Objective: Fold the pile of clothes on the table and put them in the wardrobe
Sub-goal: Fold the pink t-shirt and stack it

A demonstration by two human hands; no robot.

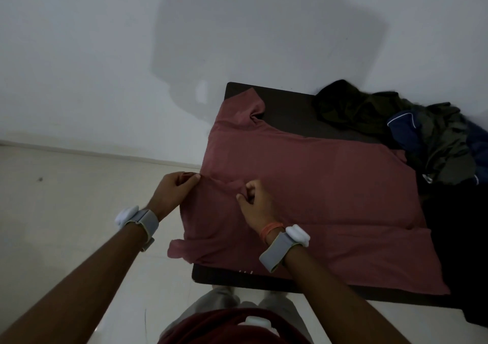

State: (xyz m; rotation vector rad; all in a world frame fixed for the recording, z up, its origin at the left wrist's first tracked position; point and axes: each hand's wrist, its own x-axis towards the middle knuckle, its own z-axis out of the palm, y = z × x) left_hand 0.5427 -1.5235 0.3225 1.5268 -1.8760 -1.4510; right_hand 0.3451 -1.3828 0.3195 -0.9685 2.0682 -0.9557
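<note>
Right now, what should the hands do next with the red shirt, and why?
Probably lift the pinched edge and fold it across toward the dark clothes heap. The left hand and right hand pinch the dusty-red fabric T-shirt, which lies spread flat on the dark table, not yet folded.

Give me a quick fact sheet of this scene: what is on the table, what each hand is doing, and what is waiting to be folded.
Being folded: red shirt, spread flat on the dark table, its left side overhanging the table's edge
Left hand: pinches the shirt's fabric at its left edge
Right hand: pinches the fabric just beside it, near the neckline
Waiting: pile of dark green and navy clothes, bunched at the table's far right
Wardrobe: not in view
</note>
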